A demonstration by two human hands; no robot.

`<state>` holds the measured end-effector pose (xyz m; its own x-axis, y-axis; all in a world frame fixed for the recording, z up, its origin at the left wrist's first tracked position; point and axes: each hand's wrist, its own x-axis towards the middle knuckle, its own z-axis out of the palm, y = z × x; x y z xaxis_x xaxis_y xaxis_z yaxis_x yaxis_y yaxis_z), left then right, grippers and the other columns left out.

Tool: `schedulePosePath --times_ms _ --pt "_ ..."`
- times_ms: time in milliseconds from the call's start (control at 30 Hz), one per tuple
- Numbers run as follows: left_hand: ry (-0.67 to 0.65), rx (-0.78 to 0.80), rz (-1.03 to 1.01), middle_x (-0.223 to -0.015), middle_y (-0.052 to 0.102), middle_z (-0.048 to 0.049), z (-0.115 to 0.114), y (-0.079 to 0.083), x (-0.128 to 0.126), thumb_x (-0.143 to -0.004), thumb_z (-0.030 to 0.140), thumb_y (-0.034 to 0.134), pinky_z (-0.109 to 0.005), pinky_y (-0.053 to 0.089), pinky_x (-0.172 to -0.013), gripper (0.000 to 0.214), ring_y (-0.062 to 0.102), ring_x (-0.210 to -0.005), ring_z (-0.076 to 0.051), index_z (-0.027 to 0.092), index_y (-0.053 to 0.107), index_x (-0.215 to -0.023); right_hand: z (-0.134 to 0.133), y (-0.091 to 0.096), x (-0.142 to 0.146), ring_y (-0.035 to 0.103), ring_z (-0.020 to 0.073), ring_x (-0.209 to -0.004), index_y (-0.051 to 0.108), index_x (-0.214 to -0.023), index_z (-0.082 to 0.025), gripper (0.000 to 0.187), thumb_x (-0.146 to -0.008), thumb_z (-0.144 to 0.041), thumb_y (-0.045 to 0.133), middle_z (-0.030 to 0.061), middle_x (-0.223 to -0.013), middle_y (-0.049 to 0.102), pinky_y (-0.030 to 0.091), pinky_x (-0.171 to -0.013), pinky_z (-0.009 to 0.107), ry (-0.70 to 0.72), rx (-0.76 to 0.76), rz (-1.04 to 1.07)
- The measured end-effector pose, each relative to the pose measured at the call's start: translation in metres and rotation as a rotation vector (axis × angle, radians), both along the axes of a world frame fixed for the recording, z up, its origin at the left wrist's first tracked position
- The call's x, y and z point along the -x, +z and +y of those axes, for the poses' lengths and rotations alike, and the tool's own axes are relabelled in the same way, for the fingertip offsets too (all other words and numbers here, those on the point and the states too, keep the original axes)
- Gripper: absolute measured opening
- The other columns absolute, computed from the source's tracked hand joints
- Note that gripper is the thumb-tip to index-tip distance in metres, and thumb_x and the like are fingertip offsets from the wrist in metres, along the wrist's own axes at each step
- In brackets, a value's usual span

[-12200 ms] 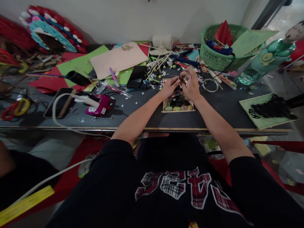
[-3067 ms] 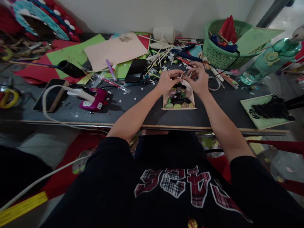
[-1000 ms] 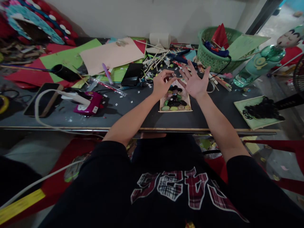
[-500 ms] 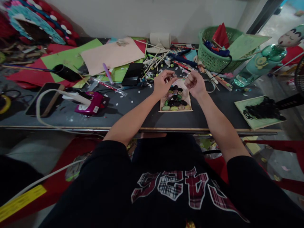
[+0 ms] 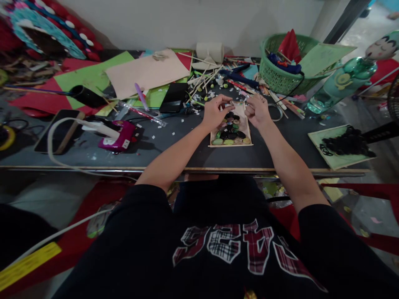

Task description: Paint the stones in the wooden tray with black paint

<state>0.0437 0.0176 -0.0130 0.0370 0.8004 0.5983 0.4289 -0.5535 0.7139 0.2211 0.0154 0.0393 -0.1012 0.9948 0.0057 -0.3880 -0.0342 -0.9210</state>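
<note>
At the left end of the surface (image 5: 174, 157), a phone (image 5: 57, 131) lies near the front edge. A black cup (image 5: 87, 95) lies on its side behind it. To the right sits a purple adapter (image 5: 116, 137) with a white plug in it. A pink sheet (image 5: 149, 72) lies towards the back edge, with a black box (image 5: 172, 98) at its right.

Left hand (image 5: 216, 111): raised at the panel's left far corner; its grip is drawn in, thumb and forefinger close. Whether a small piece is pinched there cannot be told.

The panel (image 5: 230, 145) lies flat near the middle of the front edge, between the forearms. Stones (image 5: 232, 136) cover its near part; its far right part is bare.

Right hand (image 5: 258, 111): at the panel's right far corner, its grip curled inward; contents, if any, cannot be confirmed. The step in hand is judged to be close fingertip work above the panel. The next move appears to call for a light, steady touch, clear of the stones.

Further right, a roll of tape (image 5: 281, 114) lies beside the right wrist; a basket (image 5: 282, 85) stands at the back edge. A green board (image 5: 316, 139) occupies the right front corner.
</note>
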Motion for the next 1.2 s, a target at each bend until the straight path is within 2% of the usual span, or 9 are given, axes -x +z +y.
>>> schedulePosePath --times_ms 100,267,433,700,967,1100,1200 --pt "-0.028 -0.003 0.036 -0.097 0.077 -0.0064 -0.002 0.002 -0.002 -0.085 0.07 0.065 -0.032 0.056 -0.074 0.052 0.072 -0.087 -0.02 0.022 0.07 -0.105 0.004 -0.004 -0.001 0.011 0.0049 -0.042 0.014 -0.065 -0.024 0.068 -0.071 -0.018 0.081 -0.012 -0.05 0.01 0.014 -0.043 0.026 0.002 -0.008 0.03" --pt "-0.06 0.011 0.031 -0.099 0.077 -0.0062 -0.003 0.002 -0.003 -0.086 0.062 0.069 -0.034 0.057 -0.077 0.044 0.073 -0.091 -0.022 0.022 0.069 -0.106 0.007 -0.005 -0.005 0.018 0.0062 -0.043 0.026 -0.065 -0.024 0.056 -0.07 -0.025 0.082 -0.0107 -0.049 0.015 0.016 -0.043 0.026 -0.017 0.041 -0.038" --pt "-0.07 0.025 0.03 -0.099 0.077 -0.0069 -0.003 0.002 -0.002 -0.085 0.068 0.065 -0.034 0.057 -0.077 0.051 0.074 -0.09 -0.022 0.022 0.068 -0.108 0.001 -0.002 -0.001 0.011 0.0042 -0.041 0.02 -0.064 -0.023 0.062 -0.072 -0.021 0.081 -0.0121 -0.047 0.013 0.013 -0.044 0.026 0.063 0.027 0.006" --pt "-0.075 0.003 0.03 -0.098 0.077 -0.0072 -0.005 0.004 -0.003 -0.084 0.077 0.059 -0.033 0.057 -0.076 0.06 0.074 -0.089 -0.021 0.022 0.068 -0.107 -0.003 0.003 0.001 0.009 0.0049 -0.041 0.014 -0.062 -0.023 0.065 -0.071 -0.02 0.079 -0.0121 -0.046 0.014 0.012 -0.046 0.028 0.037 0.057 -0.039" --pt "-0.07 0.004 0.046 -0.097 0.077 -0.0071 -0.006 0.004 -0.002 -0.087 0.069 0.064 -0.035 0.057 -0.076 0.051 0.074 -0.09 -0.023 0.022 0.068 -0.109 0.001 -0.005 -0.002 0.013 0.0057 -0.043 0.02 -0.061 -0.023 0.059 -0.066 -0.016 0.078 -0.0107 -0.048 0.014 0.013 -0.046 0.027 0.053 0.019 -0.015" --pt "-0.072 0.017 0.052 -0.1 0.077 -0.007 -0.005 0.003 -0.002 -0.088 0.066 0.063 -0.035 0.057 -0.078 0.049 0.074 -0.093 -0.023 0.023 0.067 -0.11 0.005 -0.01 -0.004 0.017 0.0064 -0.044 0.028 -0.062 -0.024 0.052 -0.068 -0.019 0.08 -0.0105 -0.05 0.016 0.019 -0.044 0.025 0.039 -0.012 -0.021" --pt "-0.071 0.017 0.041 -0.1 0.077 -0.0067 -0.004 0.003 -0.002 -0.087 0.068 0.064 -0.035 0.057 -0.078 0.051 0.074 -0.092 -0.023 0.023 0.067 -0.109 0.007 -0.011 -0.004 0.019 0.0056 -0.042 0.039 -0.067 -0.025 0.04 -0.073 -0.021 0.079 -0.0117 -0.051 0.015 0.022 -0.044 0.024 0.07 -0.026 -0.012"
